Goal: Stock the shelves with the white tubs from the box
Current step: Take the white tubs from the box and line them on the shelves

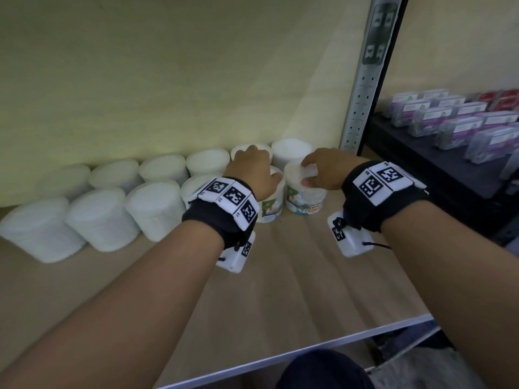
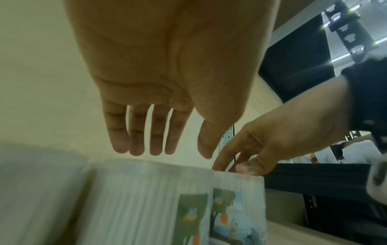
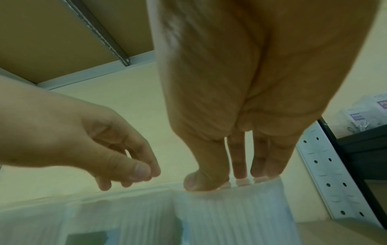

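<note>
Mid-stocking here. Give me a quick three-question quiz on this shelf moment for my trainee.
1. True or false: the right hand grips the top of the rightmost front-row tub.
2. The left hand is: A) gripping a tub, B) open above the tub beside it, C) resting on the shelf.
3. What stands past the metal upright, on the dark rack to the right?

Key: 1 true; 2 B; 3 rows of purple-labelled packs, with red ones behind.

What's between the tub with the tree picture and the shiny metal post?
Another labelled tub, gripped at its lid by the right hand, stands between the tree-picture tub and the metal post; head view.
</note>
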`<state>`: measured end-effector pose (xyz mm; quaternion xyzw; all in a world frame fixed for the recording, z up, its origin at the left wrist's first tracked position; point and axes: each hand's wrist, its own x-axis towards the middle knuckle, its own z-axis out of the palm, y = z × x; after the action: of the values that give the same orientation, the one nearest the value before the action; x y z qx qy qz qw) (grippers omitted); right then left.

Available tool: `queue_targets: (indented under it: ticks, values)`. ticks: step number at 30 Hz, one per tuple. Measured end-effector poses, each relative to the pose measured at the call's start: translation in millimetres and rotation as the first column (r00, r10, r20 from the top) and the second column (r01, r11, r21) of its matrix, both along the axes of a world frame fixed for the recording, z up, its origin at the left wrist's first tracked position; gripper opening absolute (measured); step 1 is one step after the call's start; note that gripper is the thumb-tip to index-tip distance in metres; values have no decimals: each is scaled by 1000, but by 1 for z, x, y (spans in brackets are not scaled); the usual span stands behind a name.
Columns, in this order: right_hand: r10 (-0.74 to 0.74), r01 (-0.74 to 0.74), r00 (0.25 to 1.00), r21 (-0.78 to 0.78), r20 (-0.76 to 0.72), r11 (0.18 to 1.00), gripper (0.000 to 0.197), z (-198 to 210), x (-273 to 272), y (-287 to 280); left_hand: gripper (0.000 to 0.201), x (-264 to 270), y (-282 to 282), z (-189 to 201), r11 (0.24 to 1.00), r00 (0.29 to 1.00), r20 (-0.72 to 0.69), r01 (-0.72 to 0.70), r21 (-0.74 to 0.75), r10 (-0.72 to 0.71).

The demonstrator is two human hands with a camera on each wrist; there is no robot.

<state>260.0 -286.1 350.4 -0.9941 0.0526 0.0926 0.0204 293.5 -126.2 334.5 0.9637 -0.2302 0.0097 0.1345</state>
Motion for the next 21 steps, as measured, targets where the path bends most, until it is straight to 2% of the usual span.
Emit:
queue_targets:
  ticks: [4,8,13,17,21]
  values:
    - [5,-5,1000,-4,-11,1000,61,-2,2,0,54,-2,-4,-8,991,999,-18,-27,131,29]
    - [6,-6,1000,-6,-4,1000,61,-3,3,-1,53,0,-2,-2,991,998,-55,-3,135,10]
    - [4,-4,1000,-5,-2,1000,61,-3,3,-2,49,1,5,8,989,986,-143,96,109,-80]
    - [4,-4,1000,-6,-2,1000,61,-2,3,-1,50,4,9,16,975,973,-191,158,156,-127]
    - [6,-6,1000,-12,-3,1000,61,-2,2,-1,45,3,10,16,990,981,-171,103,95,-86]
